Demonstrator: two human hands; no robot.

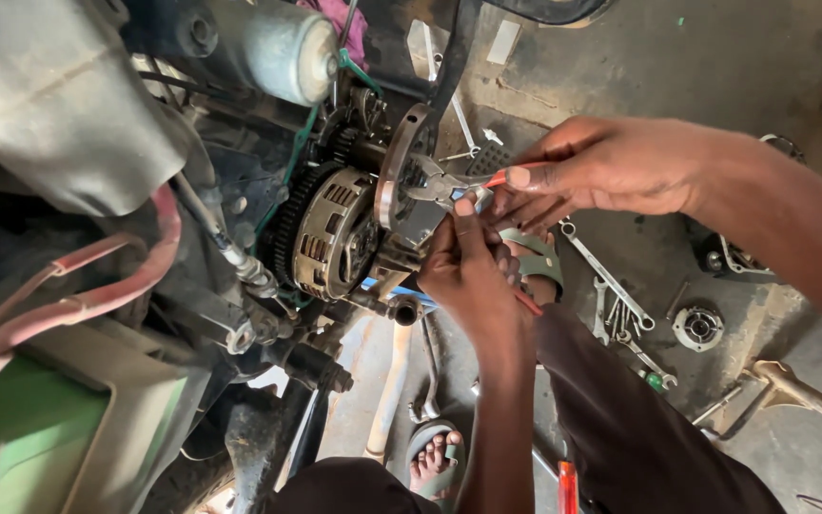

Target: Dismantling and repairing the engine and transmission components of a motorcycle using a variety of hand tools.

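On the left, the motorcycle engine shows its clutch basket with the round pressure plate at its front. The left hand presses its thumb to the plate. The right hand is closed around red-handled pliers, their tips on the plate. Wrenches lie on the floor at right.

Your right hand comes in from the right edge, forearm stretched level, fingers curled closed in a grip with the index finger laid out straight toward the left. Your left hand rises from below, forearm near upright, thumb pointing up, fingers folded shut, knuckles just beneath your right fingers.
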